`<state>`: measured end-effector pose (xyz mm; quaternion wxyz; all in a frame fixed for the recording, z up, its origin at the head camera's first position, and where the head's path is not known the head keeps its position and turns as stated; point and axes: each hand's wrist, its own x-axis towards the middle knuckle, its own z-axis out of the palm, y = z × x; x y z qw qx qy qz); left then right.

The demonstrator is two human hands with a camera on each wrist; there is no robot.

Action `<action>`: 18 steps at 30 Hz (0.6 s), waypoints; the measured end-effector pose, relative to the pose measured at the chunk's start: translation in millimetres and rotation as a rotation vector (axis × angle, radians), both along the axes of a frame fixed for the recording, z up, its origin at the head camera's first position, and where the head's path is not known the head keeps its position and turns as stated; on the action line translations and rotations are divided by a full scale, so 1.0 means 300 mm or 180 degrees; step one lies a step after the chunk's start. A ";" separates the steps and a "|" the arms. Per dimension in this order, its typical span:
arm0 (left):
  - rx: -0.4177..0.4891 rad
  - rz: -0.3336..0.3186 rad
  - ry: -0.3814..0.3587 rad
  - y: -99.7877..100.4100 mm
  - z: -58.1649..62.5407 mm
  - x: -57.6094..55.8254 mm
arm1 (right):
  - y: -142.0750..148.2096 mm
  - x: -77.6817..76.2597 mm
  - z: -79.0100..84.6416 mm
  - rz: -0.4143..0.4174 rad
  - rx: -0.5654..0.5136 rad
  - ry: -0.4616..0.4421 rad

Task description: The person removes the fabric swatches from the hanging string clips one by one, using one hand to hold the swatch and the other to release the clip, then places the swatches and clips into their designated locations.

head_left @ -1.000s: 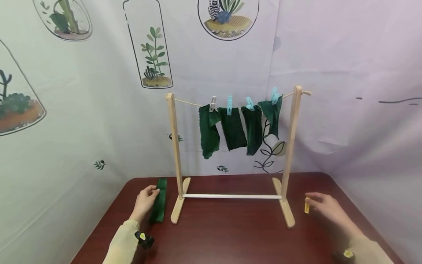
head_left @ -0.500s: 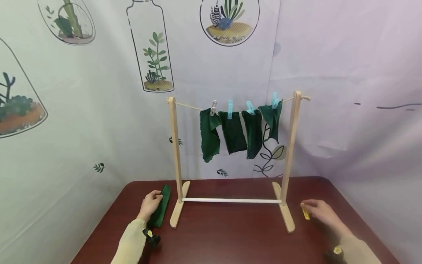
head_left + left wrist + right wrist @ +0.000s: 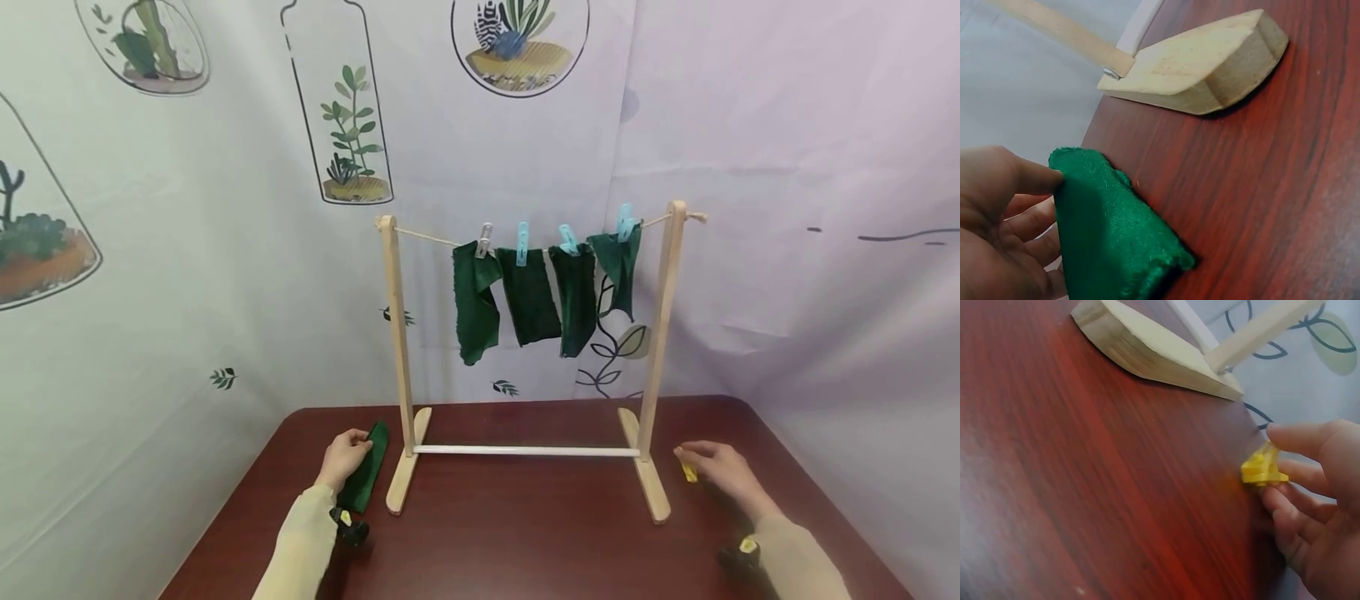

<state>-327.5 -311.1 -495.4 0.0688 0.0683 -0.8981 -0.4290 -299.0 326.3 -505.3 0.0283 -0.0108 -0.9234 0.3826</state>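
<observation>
At the left of the table my left hand (image 3: 345, 457) pinches the edge of a green cloth (image 3: 365, 471) between thumb and fingers. In the left wrist view the thumb lies over the near edge of that cloth (image 3: 1107, 231). Across the table my right hand (image 3: 722, 472) pinches a yellow clothespin (image 3: 688, 471), seen end-on as a yellow clothespin (image 3: 1263, 467) in the right wrist view. Between the hands stands a small wooden drying rack (image 3: 662, 333). From its string (image 3: 425, 236) hang several dark green cloths (image 3: 531, 300), held by light blue clothespins (image 3: 522, 243) and one clear clothespin (image 3: 484, 240).
The rack's wooden feet (image 3: 403, 479) stand on the dark red table (image 3: 525, 533), joined by a white bar (image 3: 525, 450). Behind the table hangs a pale backdrop (image 3: 750, 125) printed with plants in jars. Each wrist carries a small black camera (image 3: 349, 528).
My left hand has shifted slightly right, and the cloth in it has turned to a slant. My right hand has moved a little left with the yellow clothespin, which has tilted.
</observation>
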 end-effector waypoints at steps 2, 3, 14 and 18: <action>-0.0025 0.0012 -0.0007 -0.001 -0.001 -0.002 | -0.007 0.003 -0.003 -0.0016 0.0081 0.0080; -0.0032 0.0019 -0.0006 -0.001 -0.003 -0.004 | -0.010 0.004 -0.005 -0.0022 0.0116 0.0122; -0.0142 0.0095 0.0000 0.000 -0.003 -0.006 | -0.026 -0.005 -0.032 -0.0096 0.0246 0.0272; -0.0158 0.0130 0.0007 0.005 -0.008 -0.003 | -0.036 0.000 -0.035 -0.0136 0.0297 0.0342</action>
